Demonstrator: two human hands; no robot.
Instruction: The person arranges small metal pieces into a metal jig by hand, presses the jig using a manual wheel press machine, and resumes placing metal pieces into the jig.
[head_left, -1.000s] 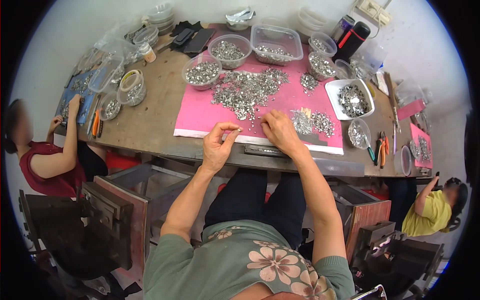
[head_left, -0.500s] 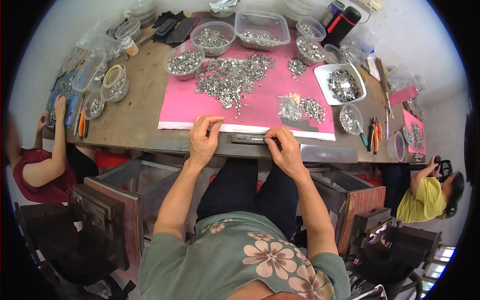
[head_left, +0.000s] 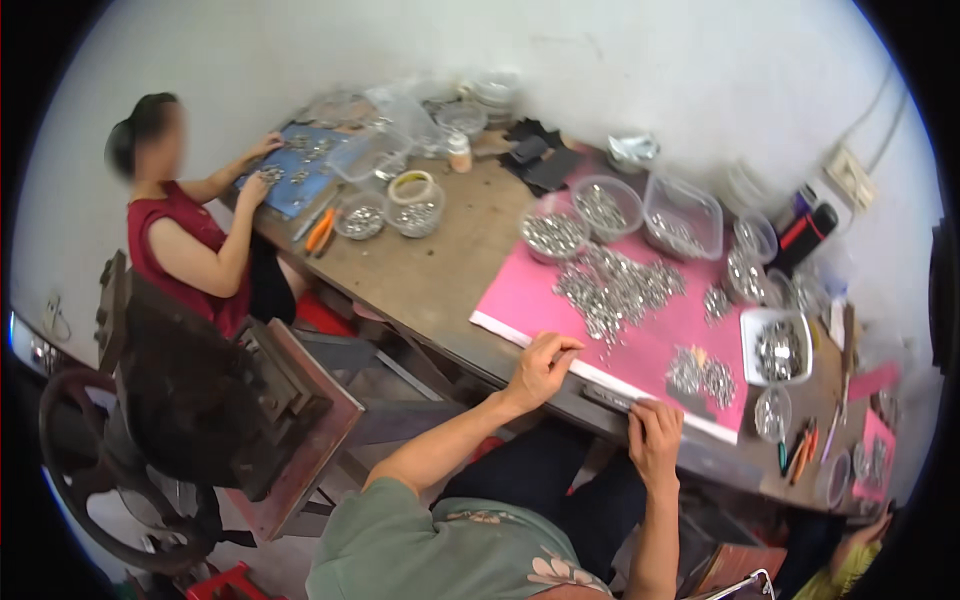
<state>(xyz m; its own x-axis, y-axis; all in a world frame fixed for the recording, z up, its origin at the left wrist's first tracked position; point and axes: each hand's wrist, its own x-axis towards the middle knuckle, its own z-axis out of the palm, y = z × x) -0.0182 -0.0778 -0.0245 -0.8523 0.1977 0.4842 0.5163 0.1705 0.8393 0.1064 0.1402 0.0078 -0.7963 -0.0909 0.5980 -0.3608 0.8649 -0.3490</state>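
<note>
My left hand is at the front edge of the pink mat, thumb and fingers pinched together; anything between them is too small to make out. Beside the mat's white front border lies a narrow dark metal bar with small light pieces along its top. At its right end is my right hand, fingers bent and closed, their tips partly hidden. A wide pile of small silvery metal parts covers the mat's middle. Nearer my right hand sit two smaller heaps, one of thin pieces and one of chunkier bits.
Tubs of metal parts line the mat's back, with a white square dish at right. Pliers lie far right, orange-handled tools at left. One person works at a blue mat; another's yellow sleeve shows lower right.
The whole view has swung to the left, so the bench now slants and more of the left-hand person shows. My hands keep nearly the same places by the bar.
</note>
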